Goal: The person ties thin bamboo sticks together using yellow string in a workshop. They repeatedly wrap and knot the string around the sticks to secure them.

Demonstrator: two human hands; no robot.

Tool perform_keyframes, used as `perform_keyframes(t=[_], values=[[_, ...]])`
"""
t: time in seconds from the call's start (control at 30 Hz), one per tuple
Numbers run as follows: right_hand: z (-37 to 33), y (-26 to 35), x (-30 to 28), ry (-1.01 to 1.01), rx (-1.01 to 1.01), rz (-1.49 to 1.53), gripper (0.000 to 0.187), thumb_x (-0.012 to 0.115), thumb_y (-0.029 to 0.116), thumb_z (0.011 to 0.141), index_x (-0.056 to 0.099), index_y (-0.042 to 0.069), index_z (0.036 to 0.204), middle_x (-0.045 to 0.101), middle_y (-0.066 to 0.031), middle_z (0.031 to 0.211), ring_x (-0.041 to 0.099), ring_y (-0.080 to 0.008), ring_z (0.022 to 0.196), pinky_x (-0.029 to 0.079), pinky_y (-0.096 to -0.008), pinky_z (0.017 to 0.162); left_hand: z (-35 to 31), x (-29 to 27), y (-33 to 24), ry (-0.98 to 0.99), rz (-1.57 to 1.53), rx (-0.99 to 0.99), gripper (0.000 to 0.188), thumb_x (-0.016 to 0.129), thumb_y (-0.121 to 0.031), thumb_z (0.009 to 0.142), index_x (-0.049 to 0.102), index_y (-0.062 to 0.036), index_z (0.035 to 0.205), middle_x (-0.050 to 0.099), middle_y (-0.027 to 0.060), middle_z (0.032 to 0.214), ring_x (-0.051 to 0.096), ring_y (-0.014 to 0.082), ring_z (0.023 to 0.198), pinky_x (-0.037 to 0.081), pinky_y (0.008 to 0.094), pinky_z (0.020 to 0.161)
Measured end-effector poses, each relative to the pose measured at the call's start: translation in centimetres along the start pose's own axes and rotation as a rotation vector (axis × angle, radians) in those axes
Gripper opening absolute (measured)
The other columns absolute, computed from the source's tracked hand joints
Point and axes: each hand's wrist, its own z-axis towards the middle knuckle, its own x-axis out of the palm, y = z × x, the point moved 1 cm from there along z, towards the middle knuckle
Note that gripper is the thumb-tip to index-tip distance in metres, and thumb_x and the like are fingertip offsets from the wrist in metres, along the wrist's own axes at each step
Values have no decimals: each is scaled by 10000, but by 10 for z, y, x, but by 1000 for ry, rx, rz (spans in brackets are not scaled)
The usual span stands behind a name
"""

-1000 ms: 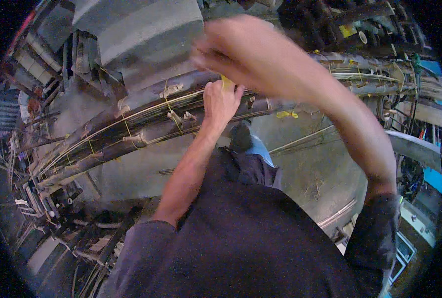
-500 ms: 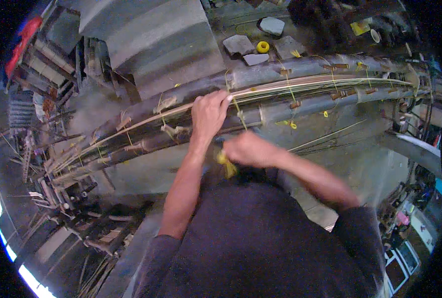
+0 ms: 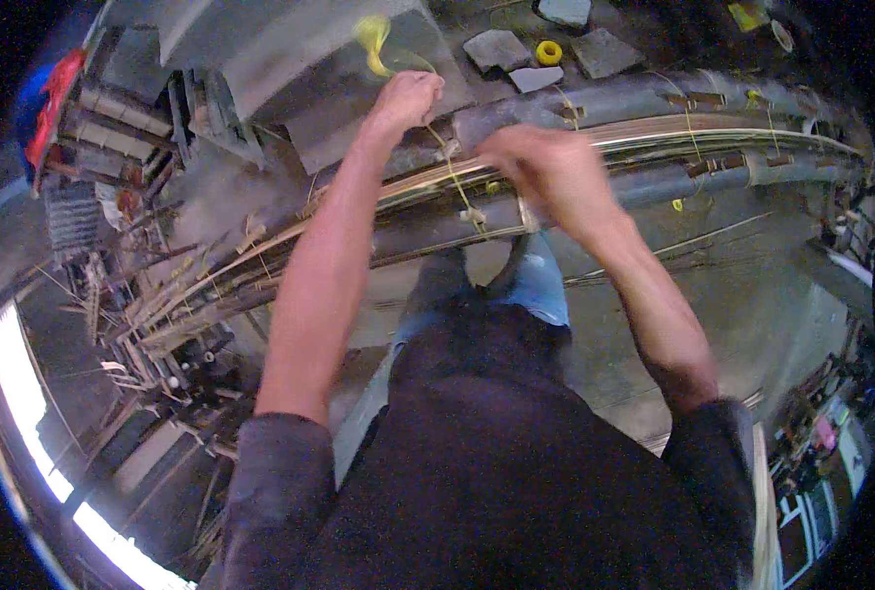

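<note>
My left hand (image 3: 410, 100) is raised past the far pole, its fingers closed on yellow string (image 3: 457, 180). From this hand the string runs down across the long thin strips (image 3: 427, 187) to the near pole (image 3: 418, 236). A loose yellow bundle (image 3: 372, 39) of the same colour swings beyond the hand, blurred. My right hand (image 3: 560, 172) is over the strips, right of the string. Its fingers curl down toward the strips, but motion smears them and I cannot see whether they grip anything.
More yellow ties and short pegs run along the far pole (image 3: 644, 98). Beyond it lie grey stone slabs (image 3: 496, 51) and a yellow ring-shaped roll (image 3: 548, 53). Wooden pieces (image 3: 122, 118) are stacked at far left, and thin sticks (image 3: 673, 246) lie on the floor to the right.
My left hand has left the strips and moved up and away with the string. The yellow bundle went from my right hand to the far side. My right hand moved up over the strips.
</note>
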Motion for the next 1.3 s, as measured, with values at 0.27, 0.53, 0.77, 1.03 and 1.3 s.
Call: perform_keyframes(t=[0.27, 0.53, 0.77, 1.03, 1.3], values=[[-42, 47, 7, -320, 208, -236, 165, 701, 0, 798, 700, 40, 958, 710, -89, 861, 687, -185, 799, 534, -292, 722, -54, -77, 11, 157, 745, 741, 337, 539, -393, 920, 693, -105, 1000, 658, 73, 879, 641, 281, 865, 504, 380, 776], [-207, 148, 164, -66, 907, 406, 233, 679, 86, 850, 663, -7, 1063, 679, -80, 834, 630, -135, 755, 512, -296, 700, -158, -122, -22, 42, 1290, 977, 292, 591, -325, 908, 677, -108, 1082, 628, 106, 1082, 578, 297, 1082, 460, 401, 930], [-76, 137, 237, -89, 826, -51, 194, 625, 141, 874, 669, -11, 986, 668, -123, 710, 616, -155, 643, 510, -323, 638, -160, -192, 66, -512, 183, 935, 253, 619, -214, 887, 662, -98, 1109, 613, 100, 1141, 580, 253, 1088, 454, 354, 935], [39, 51, 98, 394, 168, -209, 77, 683, 92, 838, 696, 38, 891, 684, -123, 779, 629, -147, 676, 511, -319, 654, -215, -163, 98, -268, 13, 768, 219, 604, -168, 894, 659, -76, 1084, 637, 87, 1068, 601, 223, 1018, 451, 318, 893], [51, 75, 82, 108, -77, -129, 190, 691, 12, 739, 687, 55, 924, 701, -119, 858, 675, -260, 770, 530, -345, 702, -242, -165, 119, -415, -138, 541, 146, 584, -135, 935, 660, -32, 1004, 631, 51, 973, 583, 125, 913, 448, 260, 834]])
